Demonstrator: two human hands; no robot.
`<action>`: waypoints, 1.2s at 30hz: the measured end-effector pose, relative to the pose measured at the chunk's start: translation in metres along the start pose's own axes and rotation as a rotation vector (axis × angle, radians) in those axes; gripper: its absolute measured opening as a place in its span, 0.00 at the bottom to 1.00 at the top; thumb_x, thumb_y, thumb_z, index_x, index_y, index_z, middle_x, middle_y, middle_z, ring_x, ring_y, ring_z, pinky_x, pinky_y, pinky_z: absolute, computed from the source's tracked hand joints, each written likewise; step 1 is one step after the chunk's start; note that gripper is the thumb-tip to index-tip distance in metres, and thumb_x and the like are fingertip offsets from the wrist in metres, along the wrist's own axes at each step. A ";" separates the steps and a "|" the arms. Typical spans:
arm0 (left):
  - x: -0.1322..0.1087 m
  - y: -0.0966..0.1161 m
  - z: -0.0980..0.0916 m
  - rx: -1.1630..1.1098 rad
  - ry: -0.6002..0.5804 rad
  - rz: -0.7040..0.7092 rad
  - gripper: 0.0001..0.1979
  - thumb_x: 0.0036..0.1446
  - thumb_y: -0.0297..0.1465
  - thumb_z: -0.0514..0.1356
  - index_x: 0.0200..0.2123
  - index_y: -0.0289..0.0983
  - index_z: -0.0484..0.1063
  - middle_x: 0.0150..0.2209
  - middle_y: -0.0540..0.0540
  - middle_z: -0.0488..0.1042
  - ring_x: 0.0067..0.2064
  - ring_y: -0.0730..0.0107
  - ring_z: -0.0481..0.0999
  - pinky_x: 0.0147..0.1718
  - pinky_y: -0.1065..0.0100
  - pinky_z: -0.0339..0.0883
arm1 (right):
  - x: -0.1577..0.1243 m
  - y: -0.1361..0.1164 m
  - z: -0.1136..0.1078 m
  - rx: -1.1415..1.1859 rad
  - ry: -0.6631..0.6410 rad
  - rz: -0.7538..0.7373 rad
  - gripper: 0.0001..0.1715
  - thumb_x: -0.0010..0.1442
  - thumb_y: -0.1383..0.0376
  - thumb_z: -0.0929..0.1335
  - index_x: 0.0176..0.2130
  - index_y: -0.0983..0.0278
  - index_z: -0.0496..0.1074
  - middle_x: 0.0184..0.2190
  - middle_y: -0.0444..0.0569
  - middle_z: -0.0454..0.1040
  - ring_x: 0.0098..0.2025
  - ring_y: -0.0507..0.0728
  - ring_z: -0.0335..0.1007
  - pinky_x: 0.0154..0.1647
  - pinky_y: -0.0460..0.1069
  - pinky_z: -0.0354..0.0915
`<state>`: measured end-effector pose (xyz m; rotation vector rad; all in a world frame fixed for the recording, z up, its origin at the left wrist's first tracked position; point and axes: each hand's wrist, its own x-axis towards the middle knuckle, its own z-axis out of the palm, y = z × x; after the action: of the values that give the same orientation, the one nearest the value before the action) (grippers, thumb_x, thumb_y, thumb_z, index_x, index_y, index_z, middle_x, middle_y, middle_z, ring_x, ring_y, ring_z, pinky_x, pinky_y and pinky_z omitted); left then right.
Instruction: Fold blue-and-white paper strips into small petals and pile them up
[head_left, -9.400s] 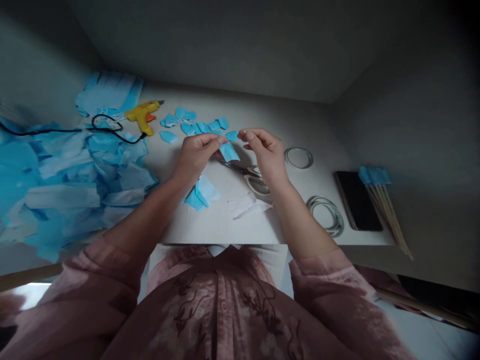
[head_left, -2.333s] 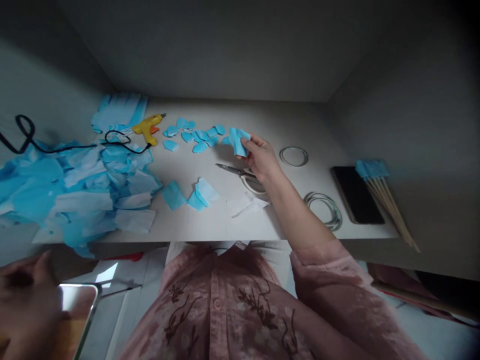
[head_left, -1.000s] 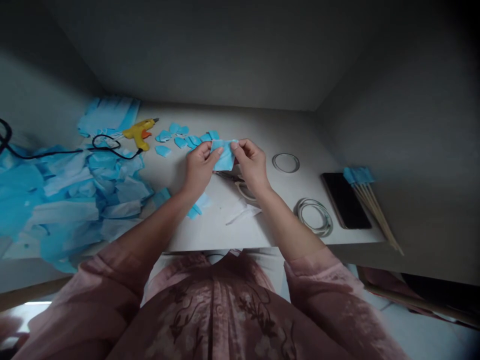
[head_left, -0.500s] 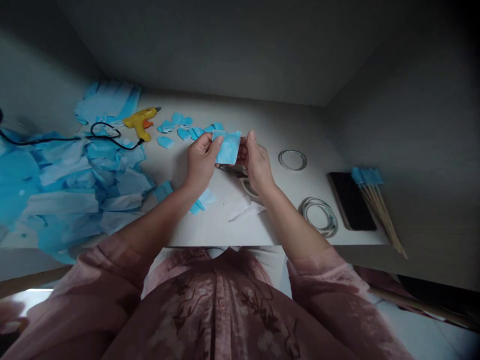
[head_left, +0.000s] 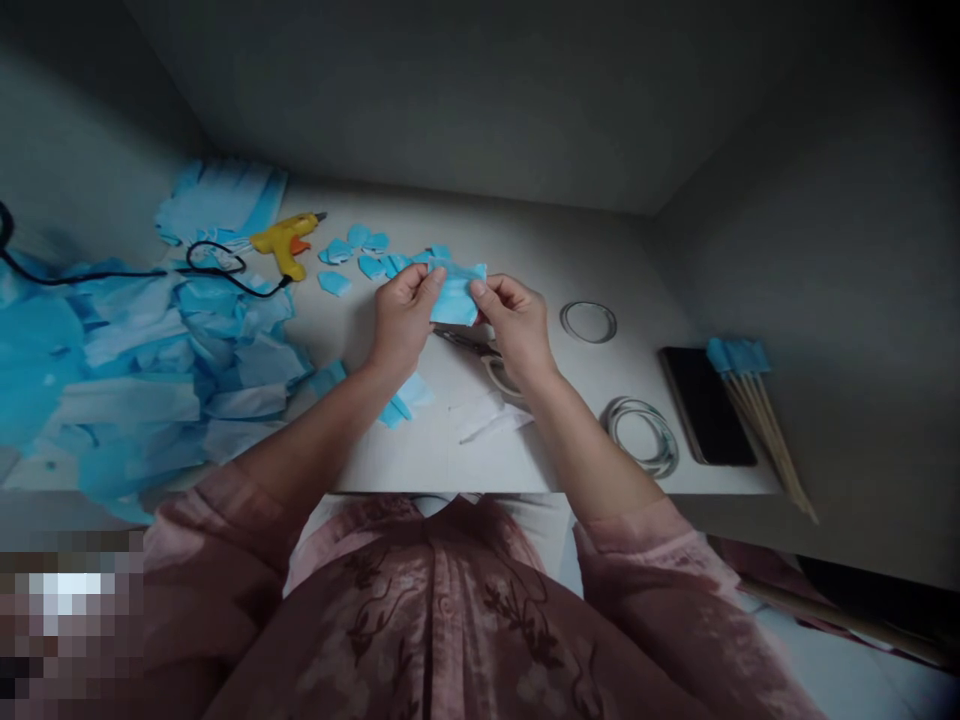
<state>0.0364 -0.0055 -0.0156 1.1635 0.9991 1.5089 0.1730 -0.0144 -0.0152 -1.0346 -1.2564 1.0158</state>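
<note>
Over the middle of the white table (head_left: 540,250), both hands pinch one small piece of blue paper (head_left: 454,297). My left hand (head_left: 399,320) grips its left edge with closed fingers. My right hand (head_left: 515,325) grips its right edge the same way. Scissors (head_left: 487,355) lie on the table just under my right hand, partly hidden by it. Several small blue cut pieces (head_left: 367,262) lie in a row behind my hands. Folded blue pieces (head_left: 397,400) rest under my left wrist.
A yellow glue gun (head_left: 283,240) with a black cord lies at the back left beside a big heap of blue and white paper (head_left: 142,350). At the right are a wire ring (head_left: 589,321), a wire coil (head_left: 643,435), a dark phone (head_left: 706,403) and blue-tipped sticks (head_left: 757,410).
My left hand came back from below the table and took the blue paper's left edge. Over the last second both hands have kept working the paper, which now looks more crumpled.
</note>
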 end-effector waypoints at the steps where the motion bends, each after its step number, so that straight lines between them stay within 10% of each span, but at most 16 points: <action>1: 0.000 -0.001 0.000 -0.003 0.001 0.005 0.23 0.60 0.46 0.67 0.24 0.39 0.62 0.21 0.55 0.55 0.21 0.78 0.55 0.18 0.73 0.50 | 0.000 0.000 -0.001 -0.003 -0.003 -0.003 0.27 0.55 0.41 0.74 0.27 0.61 0.73 0.22 0.40 0.66 0.27 0.49 0.60 0.31 0.47 0.59; 6: 0.007 -0.012 -0.007 0.047 0.008 0.063 0.19 0.61 0.49 0.65 0.31 0.39 0.71 0.23 0.53 0.62 0.23 0.76 0.63 0.22 0.72 0.58 | 0.004 0.004 -0.003 0.028 0.002 0.022 0.28 0.51 0.41 0.76 0.26 0.62 0.73 0.20 0.39 0.66 0.25 0.48 0.60 0.29 0.46 0.58; 12: 0.018 -0.022 -0.020 0.299 0.092 0.374 0.21 0.67 0.50 0.56 0.53 0.43 0.73 0.47 0.43 0.78 0.50 0.63 0.78 0.49 0.64 0.70 | 0.010 0.009 -0.007 0.045 0.113 0.051 0.29 0.52 0.42 0.76 0.24 0.61 0.68 0.20 0.37 0.62 0.24 0.47 0.59 0.28 0.46 0.60; 20: 0.001 -0.011 -0.010 0.668 -0.325 0.605 0.30 0.58 0.32 0.63 0.64 0.38 0.68 0.67 0.39 0.69 0.70 0.53 0.65 0.71 0.54 0.53 | 0.010 0.007 -0.006 0.089 0.166 0.084 0.31 0.52 0.41 0.75 0.23 0.61 0.64 0.19 0.37 0.59 0.23 0.47 0.57 0.25 0.45 0.60; 24: 0.001 -0.020 -0.006 0.623 -0.362 0.415 0.36 0.51 0.24 0.63 0.65 0.38 0.68 0.70 0.40 0.66 0.73 0.53 0.61 0.73 0.54 0.49 | 0.008 0.003 -0.005 0.117 0.134 0.124 0.33 0.53 0.37 0.73 0.24 0.61 0.66 0.20 0.39 0.63 0.23 0.48 0.60 0.23 0.45 0.61; 31: 0.004 -0.009 -0.006 -0.135 -0.178 -0.240 0.09 0.57 0.31 0.63 0.41 0.35 0.74 0.43 0.41 0.82 0.53 0.54 0.82 0.58 0.52 0.70 | 0.008 -0.003 -0.013 -0.008 0.124 0.044 0.33 0.61 0.35 0.65 0.41 0.59 0.78 0.34 0.47 0.76 0.32 0.50 0.70 0.24 0.44 0.62; 36: 0.003 0.001 -0.006 -0.291 -0.191 -0.337 0.08 0.56 0.28 0.63 0.40 0.35 0.70 0.38 0.45 0.82 0.44 0.57 0.85 0.50 0.57 0.74 | 0.011 0.001 -0.018 -0.021 0.134 0.046 0.28 0.61 0.41 0.69 0.47 0.57 0.77 0.43 0.48 0.79 0.41 0.53 0.73 0.31 0.45 0.68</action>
<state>0.0300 -0.0035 -0.0158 0.8646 0.7710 1.2025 0.1916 -0.0039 -0.0144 -1.1331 -1.1405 0.9536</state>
